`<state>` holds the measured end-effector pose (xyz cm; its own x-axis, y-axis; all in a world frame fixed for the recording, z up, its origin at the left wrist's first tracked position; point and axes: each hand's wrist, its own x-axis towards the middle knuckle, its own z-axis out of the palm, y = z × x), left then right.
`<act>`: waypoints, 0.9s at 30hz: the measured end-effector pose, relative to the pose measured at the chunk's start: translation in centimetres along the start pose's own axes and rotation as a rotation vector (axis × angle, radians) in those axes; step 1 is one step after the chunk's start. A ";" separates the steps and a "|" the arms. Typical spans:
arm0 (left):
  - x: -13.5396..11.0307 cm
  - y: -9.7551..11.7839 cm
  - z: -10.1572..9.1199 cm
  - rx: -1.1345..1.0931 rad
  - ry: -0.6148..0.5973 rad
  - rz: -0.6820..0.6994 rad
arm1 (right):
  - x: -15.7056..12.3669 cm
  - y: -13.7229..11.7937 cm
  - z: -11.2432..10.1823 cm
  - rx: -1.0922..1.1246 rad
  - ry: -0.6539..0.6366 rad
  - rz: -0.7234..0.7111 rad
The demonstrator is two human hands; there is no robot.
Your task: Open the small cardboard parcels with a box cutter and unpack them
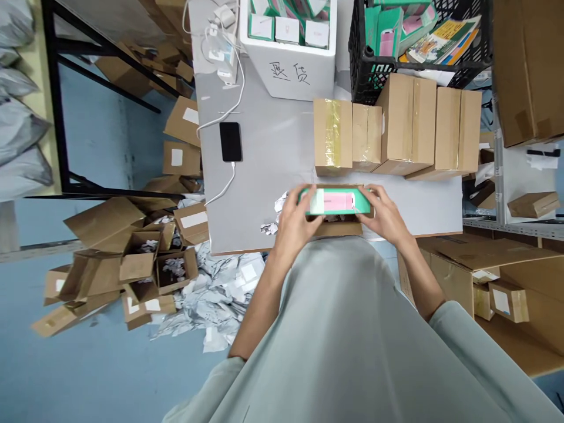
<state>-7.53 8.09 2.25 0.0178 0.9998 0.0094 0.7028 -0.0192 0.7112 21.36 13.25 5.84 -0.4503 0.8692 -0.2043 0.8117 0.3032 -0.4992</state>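
Two-handed hold, nice: your left hand (pixel 296 216) has its fingers and thumb gripping one end of the slim green, white and pink cardboard product box (pixel 338 201), and your right hand (pixel 382 212) is pinching the other. It's right over the mouth of the open brown cardboard carton (pixel 337 229), though I can't tell if the underside clears the flaps. Watch that: if one end dips, it could snag a flap and crease a corner. Squeeze too hard and the card might buckle; too loose and it could slip. Also, the crumpled whitish paper (pixel 269 228) left of the carton could get swept aside by your left wrist. Four taped brown cardboard boxes (pixel 408 126) stand just beyond the carton, so your knuckles might bump them if you reach forward.
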 end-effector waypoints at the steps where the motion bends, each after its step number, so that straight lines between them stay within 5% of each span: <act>1: 1.6 -0.2 -0.1 -0.009 0.044 -0.028 | 1.2 0.3 -0.7 -0.018 0.037 -0.007; 8: 14.4 -4.6 4.3 -0.172 0.119 -0.067 | 12.2 4.5 -0.7 -0.092 0.090 0.011; 13: 16.5 -5.5 6.7 -0.262 0.139 -0.072 | 14.7 5.6 1.3 -0.118 0.104 0.100; 17: 13.0 -6.1 4.8 -0.232 0.202 -0.082 | 13.0 4.4 1.9 -0.161 0.202 0.079; 21: 5.9 -8.3 1.8 -0.203 0.328 -0.200 | 10.8 -0.1 2.7 -0.102 0.239 -0.025; 27: -5.7 -13.8 2.0 -0.105 0.370 -0.632 | 8.5 -12.0 7.1 0.070 -0.073 -0.256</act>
<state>-15.88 2.60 -9.06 -0.6216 0.7570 -0.2014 0.4271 0.5431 0.7229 5.19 14.20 4.10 -0.6656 0.7361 -0.1230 0.6411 0.4796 -0.5992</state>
